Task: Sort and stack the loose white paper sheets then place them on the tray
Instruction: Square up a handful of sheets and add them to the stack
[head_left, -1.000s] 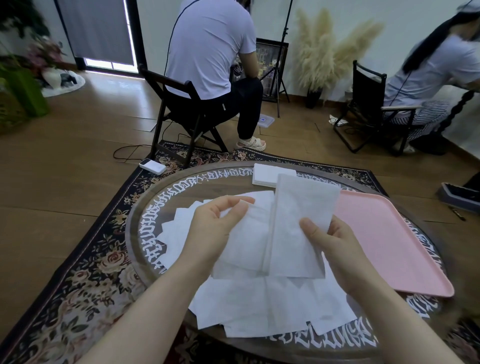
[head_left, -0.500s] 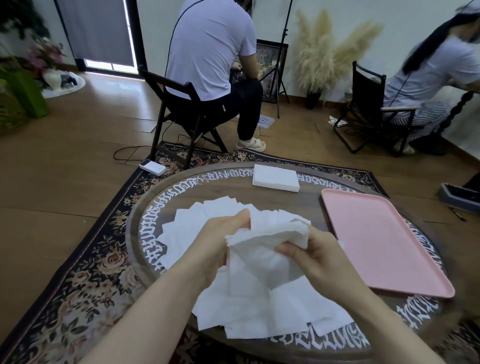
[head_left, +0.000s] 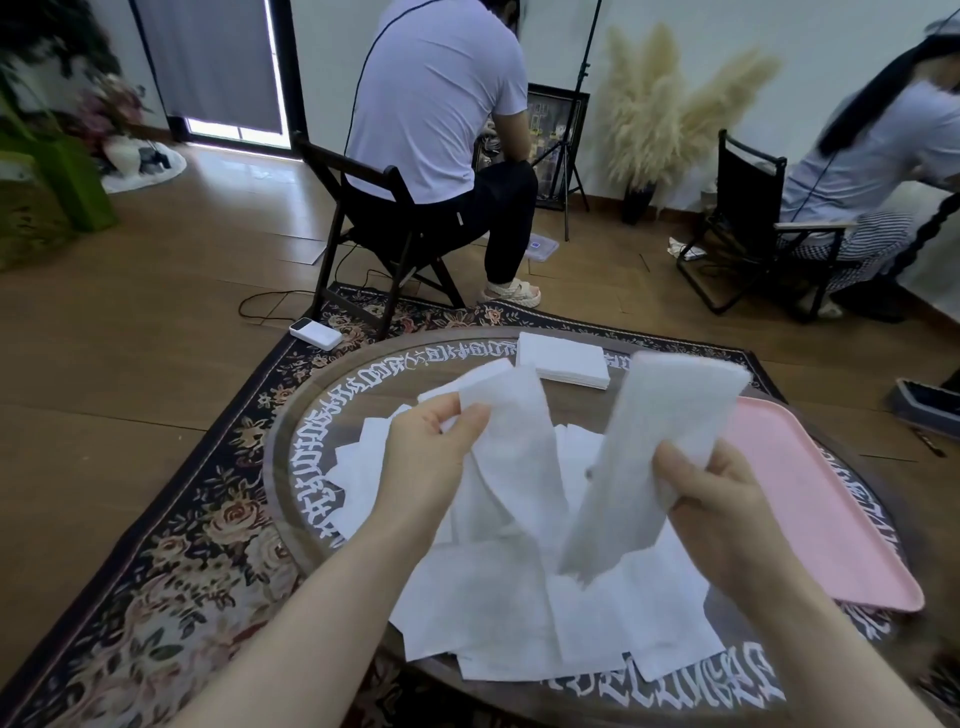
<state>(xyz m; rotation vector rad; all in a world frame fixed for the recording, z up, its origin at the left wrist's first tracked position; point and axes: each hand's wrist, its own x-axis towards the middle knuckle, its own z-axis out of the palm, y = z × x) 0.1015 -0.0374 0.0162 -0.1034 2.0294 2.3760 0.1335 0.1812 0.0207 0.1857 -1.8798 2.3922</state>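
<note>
Above the round table my left hand (head_left: 434, 457) pinches a white paper sheet (head_left: 511, 452) by its upper left edge. My right hand (head_left: 719, 501) grips a second white sheet (head_left: 654, 457), tilted up to the right and blurred. The two sheets stand apart. Below them several loose white sheets (head_left: 498, 608) lie spread and overlapping on the table. A neat stack of white sheets (head_left: 563, 358) sits at the far edge. The pink tray (head_left: 810, 499) lies at the right with nothing on it.
The round dark table (head_left: 306, 457) with white lettering on its rim stands on a floral rug (head_left: 171, 561). Behind it two people sit on folding chairs, backs turned. A white power bank (head_left: 316, 332) and cable lie on the floor at the left.
Half a second ago both hands were together on crumpled paper low over the pile. Now they are raised and spread, each holding a separate sheet.
</note>
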